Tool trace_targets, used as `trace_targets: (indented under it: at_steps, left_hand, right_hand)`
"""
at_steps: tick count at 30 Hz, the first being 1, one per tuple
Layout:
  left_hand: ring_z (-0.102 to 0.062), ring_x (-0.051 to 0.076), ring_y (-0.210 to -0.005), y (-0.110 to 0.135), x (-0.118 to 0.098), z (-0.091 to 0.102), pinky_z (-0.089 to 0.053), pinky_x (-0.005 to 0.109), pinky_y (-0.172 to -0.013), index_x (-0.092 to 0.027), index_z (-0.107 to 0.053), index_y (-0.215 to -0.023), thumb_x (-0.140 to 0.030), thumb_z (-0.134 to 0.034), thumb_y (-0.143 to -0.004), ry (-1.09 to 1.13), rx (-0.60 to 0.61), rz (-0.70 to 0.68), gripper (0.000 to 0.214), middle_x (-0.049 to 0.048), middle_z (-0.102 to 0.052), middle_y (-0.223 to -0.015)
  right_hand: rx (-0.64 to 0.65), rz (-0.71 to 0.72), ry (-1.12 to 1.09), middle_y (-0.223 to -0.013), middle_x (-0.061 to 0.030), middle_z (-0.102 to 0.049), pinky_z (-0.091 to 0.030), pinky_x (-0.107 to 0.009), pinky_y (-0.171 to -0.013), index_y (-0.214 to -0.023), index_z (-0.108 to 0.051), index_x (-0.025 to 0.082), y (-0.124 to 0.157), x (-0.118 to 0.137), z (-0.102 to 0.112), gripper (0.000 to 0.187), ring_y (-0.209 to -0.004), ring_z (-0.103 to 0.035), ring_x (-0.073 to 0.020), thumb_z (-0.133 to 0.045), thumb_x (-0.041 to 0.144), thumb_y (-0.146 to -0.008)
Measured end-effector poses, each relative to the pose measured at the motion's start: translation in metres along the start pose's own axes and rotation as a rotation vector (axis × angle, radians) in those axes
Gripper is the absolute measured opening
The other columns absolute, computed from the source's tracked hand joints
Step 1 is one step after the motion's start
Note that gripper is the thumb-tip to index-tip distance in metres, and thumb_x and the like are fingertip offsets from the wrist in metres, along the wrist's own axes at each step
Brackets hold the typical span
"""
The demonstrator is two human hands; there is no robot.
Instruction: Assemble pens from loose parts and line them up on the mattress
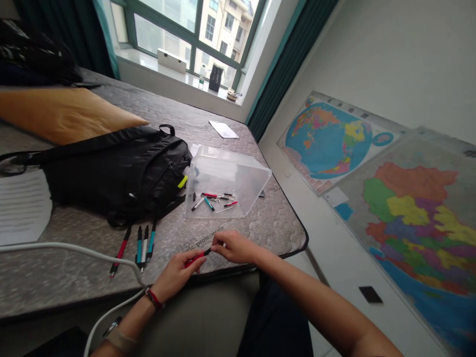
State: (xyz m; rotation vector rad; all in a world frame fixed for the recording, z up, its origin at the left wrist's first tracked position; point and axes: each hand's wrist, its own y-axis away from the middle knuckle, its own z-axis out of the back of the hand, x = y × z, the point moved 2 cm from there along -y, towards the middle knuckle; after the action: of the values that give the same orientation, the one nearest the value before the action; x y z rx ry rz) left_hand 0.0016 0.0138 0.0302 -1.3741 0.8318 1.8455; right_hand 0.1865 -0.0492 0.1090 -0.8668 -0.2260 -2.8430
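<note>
My left hand (177, 273) pinches the red barrel of a red and black pen (197, 256) near the front edge of the grey mattress (74, 267). My right hand (235, 246) grips the pen's black end, fingers closed on it. Several finished pens (139, 245), red, teal and white, lie in a row to the left of my hands. A clear plastic box (226, 181) lies on its side just beyond my hands, with several pens and loose pen parts (213, 199) in it.
A black backpack (115, 171) lies left of the box, an orange pillow (63, 114) behind it. A white cable (67, 248) crosses the front left, next to a printed sheet (22, 206). Maps (409, 208) lie on the floor at right. A window is beyond.
</note>
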Motion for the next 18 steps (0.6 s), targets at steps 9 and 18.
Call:
trace_targets:
  at_steps: [9, 18]
  left_hand:
    - [-0.065, 0.018, -0.075, 0.012, -0.009, -0.039, -0.046, 0.025, -0.070, -0.024, -0.069, -0.104, -0.046, -0.043, -0.094, -0.346, 0.168, -0.088, 0.036, 0.0016, -0.072, -0.080]
    - [-0.066, 0.018, -0.073, 0.012, -0.062, -0.053, -0.046, 0.026, -0.065, -0.020, -0.062, -0.092, -0.033, -0.039, -0.098, -1.049, 0.343, -0.390, 0.028, 0.0059, -0.069, -0.081]
  right_hand:
    - [-0.039, -0.146, 0.003, -0.061, -0.0006, -0.062, -0.031, -0.022, -0.057, -0.069, -0.065, 0.017, 0.066, -0.024, -0.038, 0.044, -0.058, -0.052, -0.0117, -0.045, 0.045, -0.096]
    - [-0.218, -0.274, -0.534, -0.059, 0.0010, -0.060, -0.041, -0.023, -0.060, -0.071, -0.060, 0.018, 0.122, -0.017, -0.063, 0.045, -0.056, -0.056, -0.0132, -0.038, 0.048, -0.097]
